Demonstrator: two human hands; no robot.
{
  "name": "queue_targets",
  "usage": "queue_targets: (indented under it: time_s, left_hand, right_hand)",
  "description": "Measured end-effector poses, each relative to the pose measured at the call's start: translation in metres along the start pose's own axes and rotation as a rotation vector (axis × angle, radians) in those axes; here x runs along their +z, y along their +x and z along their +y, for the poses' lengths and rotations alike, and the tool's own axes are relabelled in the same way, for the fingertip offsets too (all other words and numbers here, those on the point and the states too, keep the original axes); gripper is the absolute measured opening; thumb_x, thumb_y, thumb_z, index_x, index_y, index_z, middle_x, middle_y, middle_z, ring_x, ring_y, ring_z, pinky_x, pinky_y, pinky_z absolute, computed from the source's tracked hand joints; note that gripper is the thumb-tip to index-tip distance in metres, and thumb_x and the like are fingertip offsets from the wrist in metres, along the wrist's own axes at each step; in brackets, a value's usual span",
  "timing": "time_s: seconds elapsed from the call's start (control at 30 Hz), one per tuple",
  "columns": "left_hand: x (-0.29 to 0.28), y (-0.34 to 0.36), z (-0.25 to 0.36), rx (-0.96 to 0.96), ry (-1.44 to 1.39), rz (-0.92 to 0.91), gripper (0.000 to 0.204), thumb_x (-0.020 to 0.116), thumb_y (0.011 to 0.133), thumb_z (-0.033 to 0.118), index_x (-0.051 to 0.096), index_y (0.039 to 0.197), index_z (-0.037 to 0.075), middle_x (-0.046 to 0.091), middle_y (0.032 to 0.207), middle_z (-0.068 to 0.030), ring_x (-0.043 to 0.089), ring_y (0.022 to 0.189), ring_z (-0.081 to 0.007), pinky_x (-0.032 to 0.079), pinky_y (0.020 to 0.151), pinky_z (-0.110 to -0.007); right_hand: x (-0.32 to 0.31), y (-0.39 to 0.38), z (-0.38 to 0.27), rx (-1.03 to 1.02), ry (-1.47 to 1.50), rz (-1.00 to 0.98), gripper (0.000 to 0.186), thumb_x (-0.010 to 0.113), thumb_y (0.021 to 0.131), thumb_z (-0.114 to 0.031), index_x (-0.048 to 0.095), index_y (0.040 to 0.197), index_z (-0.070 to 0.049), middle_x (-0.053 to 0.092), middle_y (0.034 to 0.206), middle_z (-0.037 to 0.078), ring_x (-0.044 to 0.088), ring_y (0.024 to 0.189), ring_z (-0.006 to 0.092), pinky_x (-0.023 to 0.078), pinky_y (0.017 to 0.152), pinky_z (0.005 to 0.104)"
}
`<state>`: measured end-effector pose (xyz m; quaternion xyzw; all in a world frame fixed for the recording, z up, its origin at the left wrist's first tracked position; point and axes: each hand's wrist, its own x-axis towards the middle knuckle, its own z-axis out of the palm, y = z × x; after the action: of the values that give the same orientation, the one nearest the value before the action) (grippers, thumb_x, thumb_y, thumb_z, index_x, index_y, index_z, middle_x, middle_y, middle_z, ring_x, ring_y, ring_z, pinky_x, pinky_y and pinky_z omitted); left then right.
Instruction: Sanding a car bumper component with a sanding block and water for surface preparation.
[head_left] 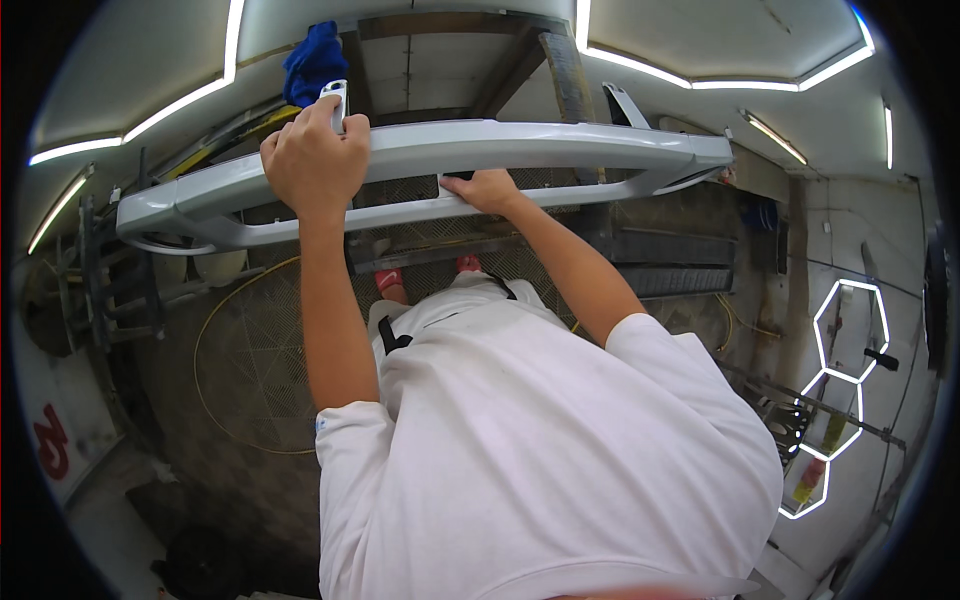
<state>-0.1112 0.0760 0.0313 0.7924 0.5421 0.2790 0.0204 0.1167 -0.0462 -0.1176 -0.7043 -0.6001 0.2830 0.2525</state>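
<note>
A long, glossy silver bumper-like bar (560, 143) stretches across the view in front of me, with an upper beam, a thinner lower rail and upright brackets on top. My left hand (318, 160) is closed around the upper beam, left of its middle, beside the left bracket (337, 100). Lower down, my right hand (488, 190) grips the lower rail near its middle. Its thumb lies along the rail, while the other fingers are mostly hidden. Just behind the left bracket is a crumpled blue cloth (313, 65).
A yellow hose (197, 360) curves over the floor at left. Dark metal racking (115, 265) stands at the far left. A dark ribbed panel (670, 265) is at right, beyond my right arm. Hexagonal lights (840, 372) line the right wall.
</note>
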Motion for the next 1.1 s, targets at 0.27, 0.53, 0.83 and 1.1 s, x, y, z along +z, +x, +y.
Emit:
queue_targets:
  time_s: [0.27, 0.53, 0.83, 1.1]
  left_hand:
    - [0.005, -0.005, -0.005, 0.008, -0.026, 0.047, 0.036, 0.060, 0.085, 0.032, 0.078, 0.112, 0.015, 0.078, 0.099, -0.0090, 0.072, 0.095, -0.0270, 0.045, 0.100, -0.039]
    - [0.007, -0.006, -0.008, 0.035, -0.050, 0.099, 0.034, 0.062, 0.084, 0.031, 0.078, 0.109, 0.015, 0.078, 0.093, -0.0080, 0.072, 0.091, -0.0252, 0.046, 0.097, -0.039]
    - [0.012, -0.003, -0.006, 0.055, -0.070, 0.147, 0.035, 0.062, 0.081, 0.032, 0.080, 0.105, 0.014, 0.079, 0.103, -0.0096, 0.074, 0.094, -0.0261, 0.045, 0.101, -0.040]
    - [0.015, -0.007, -0.010, 0.050, -0.047, 0.133, 0.036, 0.063, 0.081, 0.033, 0.080, 0.107, 0.014, 0.079, 0.101, -0.0086, 0.074, 0.095, -0.0243, 0.045, 0.101, -0.041]
  right_hand:
    - [-0.007, 0.006, -0.001, -0.017, -0.083, -0.101, 0.054, 0.069, 0.091, -0.043, 0.064, 0.131, -0.007, 0.062, 0.133, 0.021, 0.055, 0.126, 0.0408, 0.042, 0.109, 0.0457]
    - [-0.017, 0.009, -0.004, 0.050, 0.010, -0.228, 0.049, 0.063, 0.096, -0.042, 0.065, 0.132, -0.009, 0.062, 0.136, 0.018, 0.053, 0.131, 0.0381, 0.037, 0.114, 0.0460]
    - [-0.024, 0.009, 0.008, 0.029, 0.004, -0.223, 0.058, 0.075, 0.087, -0.046, 0.067, 0.129, -0.005, 0.066, 0.131, 0.020, 0.059, 0.122, 0.0363, 0.043, 0.107, 0.0428]
    - [-0.026, 0.020, 0.001, 0.105, 0.021, -0.304, 0.056, 0.075, 0.087, -0.050, 0.072, 0.121, -0.006, 0.071, 0.121, 0.017, 0.064, 0.112, 0.0314, 0.046, 0.103, 0.0425]
